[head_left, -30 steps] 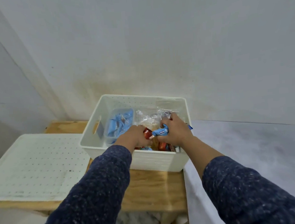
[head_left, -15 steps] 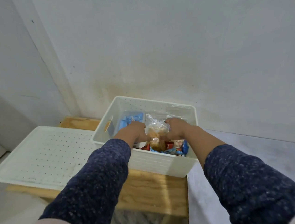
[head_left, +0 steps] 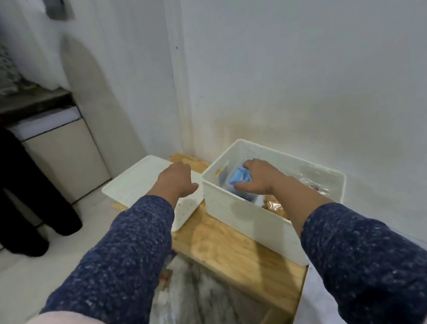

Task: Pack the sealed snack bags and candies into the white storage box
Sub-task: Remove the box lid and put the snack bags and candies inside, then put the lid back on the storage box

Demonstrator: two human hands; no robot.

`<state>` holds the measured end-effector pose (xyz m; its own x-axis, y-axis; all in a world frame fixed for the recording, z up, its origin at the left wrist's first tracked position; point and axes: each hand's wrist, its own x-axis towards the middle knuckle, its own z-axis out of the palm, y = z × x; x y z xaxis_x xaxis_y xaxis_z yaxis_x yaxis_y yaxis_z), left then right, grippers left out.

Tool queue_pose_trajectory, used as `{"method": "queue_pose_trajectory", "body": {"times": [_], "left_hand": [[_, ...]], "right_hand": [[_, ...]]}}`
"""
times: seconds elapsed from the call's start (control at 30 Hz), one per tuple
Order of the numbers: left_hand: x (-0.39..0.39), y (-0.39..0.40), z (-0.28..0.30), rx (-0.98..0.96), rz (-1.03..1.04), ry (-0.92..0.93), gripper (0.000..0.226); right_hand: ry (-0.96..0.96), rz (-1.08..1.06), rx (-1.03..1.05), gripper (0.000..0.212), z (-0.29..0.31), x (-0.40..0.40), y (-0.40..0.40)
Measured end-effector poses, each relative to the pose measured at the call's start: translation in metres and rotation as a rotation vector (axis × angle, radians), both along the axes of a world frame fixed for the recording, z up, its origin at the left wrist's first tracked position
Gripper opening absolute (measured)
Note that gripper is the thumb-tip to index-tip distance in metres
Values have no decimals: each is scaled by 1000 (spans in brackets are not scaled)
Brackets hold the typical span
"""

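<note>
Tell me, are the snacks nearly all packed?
Nearly. Snack bags already sit inside the box. The right hand presses on the blue candies; the left hand reaches over the lid. Left: putting the lid on.

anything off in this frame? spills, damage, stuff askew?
Nothing spilled or damaged. The white storage box sits upright on the wooden table with the bags inside. Its lid is off, lying beside it and overhanging the table's left edge. The left hand reaches over the lid; the right hand is on the blue candies.
</note>
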<state>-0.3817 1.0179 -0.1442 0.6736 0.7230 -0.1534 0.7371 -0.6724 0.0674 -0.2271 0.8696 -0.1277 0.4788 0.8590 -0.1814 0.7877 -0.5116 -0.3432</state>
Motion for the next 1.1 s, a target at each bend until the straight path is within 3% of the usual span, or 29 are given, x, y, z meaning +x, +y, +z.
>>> {"method": "queue_pose_trajectory", "body": {"times": [0.23,0.37,0.73,1.1], "left_hand": [[-81,25,-24,-38,193,48,58],[-111,44,-55,-127,287,35,61],[-101,129,-180,-554,490,-126,82],[-104,218,-234,-624,550,-234,106]], "right_hand": [[10,219,43,75,-17,-66,53],[23,301,-39,73,-53,-94,87],[21,156,-223,70,-190,-99,184],[-76,124,-481,115,-236,-101,254]]}}
